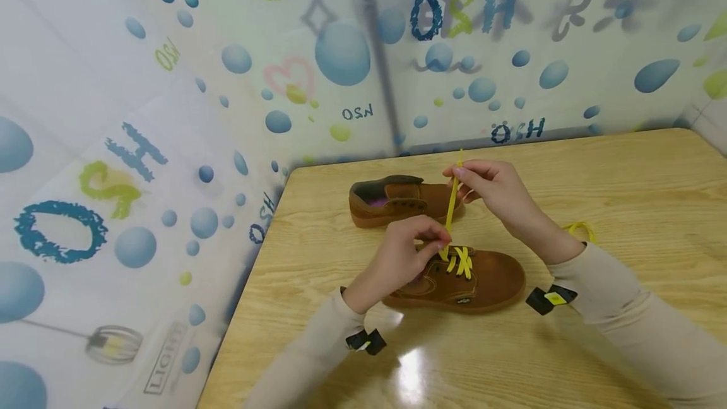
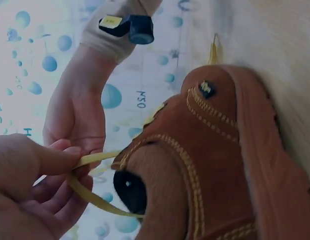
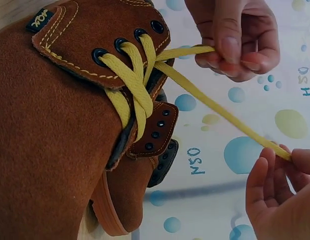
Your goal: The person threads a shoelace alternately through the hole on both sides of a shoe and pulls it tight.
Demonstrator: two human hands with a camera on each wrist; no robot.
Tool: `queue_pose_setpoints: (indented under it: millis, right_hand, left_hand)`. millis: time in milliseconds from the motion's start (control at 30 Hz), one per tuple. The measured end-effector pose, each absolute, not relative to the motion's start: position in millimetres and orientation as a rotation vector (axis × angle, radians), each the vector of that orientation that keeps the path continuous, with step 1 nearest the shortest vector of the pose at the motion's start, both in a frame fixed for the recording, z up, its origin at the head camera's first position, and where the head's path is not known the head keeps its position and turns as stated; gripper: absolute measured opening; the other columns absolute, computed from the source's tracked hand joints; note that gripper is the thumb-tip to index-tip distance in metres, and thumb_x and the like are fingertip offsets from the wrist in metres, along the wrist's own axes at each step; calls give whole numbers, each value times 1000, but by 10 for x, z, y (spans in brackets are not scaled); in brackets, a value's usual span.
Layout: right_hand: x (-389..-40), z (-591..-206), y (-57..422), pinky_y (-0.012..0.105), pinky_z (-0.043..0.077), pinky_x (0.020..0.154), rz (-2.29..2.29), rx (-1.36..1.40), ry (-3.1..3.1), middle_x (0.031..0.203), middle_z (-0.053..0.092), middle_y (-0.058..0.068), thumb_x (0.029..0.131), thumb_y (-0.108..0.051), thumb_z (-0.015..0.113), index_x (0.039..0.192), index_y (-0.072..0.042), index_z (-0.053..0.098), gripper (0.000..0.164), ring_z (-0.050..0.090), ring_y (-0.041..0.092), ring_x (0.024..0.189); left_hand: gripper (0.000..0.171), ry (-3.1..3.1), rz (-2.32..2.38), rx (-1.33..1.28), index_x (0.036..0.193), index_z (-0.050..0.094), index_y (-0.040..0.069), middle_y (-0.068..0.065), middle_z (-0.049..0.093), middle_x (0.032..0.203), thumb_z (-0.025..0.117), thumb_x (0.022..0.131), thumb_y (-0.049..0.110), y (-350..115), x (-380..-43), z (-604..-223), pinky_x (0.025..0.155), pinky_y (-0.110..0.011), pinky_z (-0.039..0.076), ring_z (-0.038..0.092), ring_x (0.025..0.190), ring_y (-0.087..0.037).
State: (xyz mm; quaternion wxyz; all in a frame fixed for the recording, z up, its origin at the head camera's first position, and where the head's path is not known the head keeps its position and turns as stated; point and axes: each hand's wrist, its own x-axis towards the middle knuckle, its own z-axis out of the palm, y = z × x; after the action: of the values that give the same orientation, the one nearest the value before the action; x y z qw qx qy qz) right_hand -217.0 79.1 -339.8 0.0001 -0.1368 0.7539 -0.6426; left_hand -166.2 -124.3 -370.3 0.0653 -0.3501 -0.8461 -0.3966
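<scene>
A brown suede shoe (image 1: 494,279) with yellow stitching lies on the table, toe to the right, its lower eyelets threaded with a yellow shoelace (image 3: 214,106). My right hand (image 1: 494,188) is raised above the shoe and pinches one stretch of lace, whose tip sticks up past the fingers. Close over the tongue, my left hand (image 1: 411,245) pinches another stretch of the lace between thumb and fingertips. Both stretches leave the shoe near the third eyelet in the right wrist view. The top eyelet (image 3: 157,26) has no lace through it.
Behind lies a second brown shoe (image 1: 372,210), unlaced. Another yellow lace (image 1: 582,229) shows on the wooden table (image 1: 653,188) beyond the right forearm. A curtain (image 1: 318,125) printed with bubbles hangs along the table's back and left edges.
</scene>
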Motion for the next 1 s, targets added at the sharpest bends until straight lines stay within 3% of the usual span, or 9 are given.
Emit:
queue_pose_setpoints:
  millis: [167,400,633,767,900,1000]
  right_hand:
    - [-2162,-3376,811,27,55,68,-2074,-445,2352,86,70,-9,94,-39,53,112,-7,67,39,62,12,72]
    - [-2099,-3297,823,27,55,70,-2103,-446,2348,88,72,-7,92,-39,56,112,-8,68,38,63,17,79]
    - [-2021,-3249,799,23,53,67,-2211,-515,2413,80,73,-9,90,-28,63,116,-11,61,31,63,13,74]
    - [-1993,-3261,792,22,52,64,-2268,-629,2519,77,71,-8,91,-18,62,112,-10,53,24,62,17,70]
    - [-1982,-3278,799,18,51,64,-2237,-722,2633,80,71,-10,92,-13,60,105,-7,65,15,63,16,72]
    - [-1976,-3287,831,17,52,67,-2152,-762,2690,87,72,-10,94,-14,57,106,-12,70,18,64,11,77]
  left_hand:
    - [10,-2747,-992,-1137,96,69,15,3,69,95,64,89,9,-1389,-1632,-3641,74,-12,50,64,84,-4]
    - [9,-2861,-739,-984,97,65,19,7,68,87,66,88,20,-1401,-1631,-3730,64,-10,46,60,74,1]
    - [15,-2696,-428,-1028,102,65,26,11,61,100,66,88,31,-1337,-1688,-3811,78,-18,49,54,93,-6]
    - [13,-2675,-478,-1057,101,69,26,11,64,100,66,88,28,-1360,-1701,-3847,79,-17,49,56,92,-6]
    - [12,-2622,-570,-1089,99,70,25,10,63,100,66,89,21,-1391,-1692,-3868,77,-18,47,54,91,-6]
    - [12,-2554,-584,-1132,98,70,24,8,60,98,64,89,19,-1406,-1660,-3868,73,-18,45,50,86,-6]
